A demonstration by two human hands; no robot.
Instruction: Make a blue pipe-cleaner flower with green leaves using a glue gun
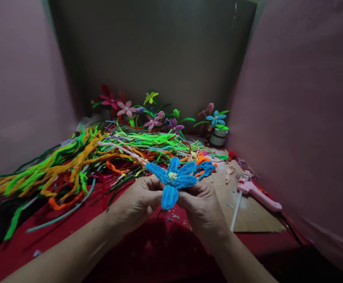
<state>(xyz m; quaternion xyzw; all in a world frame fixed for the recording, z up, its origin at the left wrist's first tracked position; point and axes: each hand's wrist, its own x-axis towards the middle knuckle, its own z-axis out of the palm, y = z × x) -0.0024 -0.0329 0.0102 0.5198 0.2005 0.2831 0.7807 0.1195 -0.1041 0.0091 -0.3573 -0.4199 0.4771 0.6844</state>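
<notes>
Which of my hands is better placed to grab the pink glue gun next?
Probably the right hand: the glue gun lies on the cardboard just right of it, while the left hand sits beyond the blue flower that both hold.

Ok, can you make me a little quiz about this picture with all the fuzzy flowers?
1. True or false: the blue flower is held by both the left hand and the right hand.
2. Pick one: what lies on the board to the right of the hands? A) a pink glue gun B) scissors C) a spoon
3. Fill in: the pile of pipe cleaners lies on a ___ cloth.

Key: 1 true; 2 A; 3 red.
</notes>
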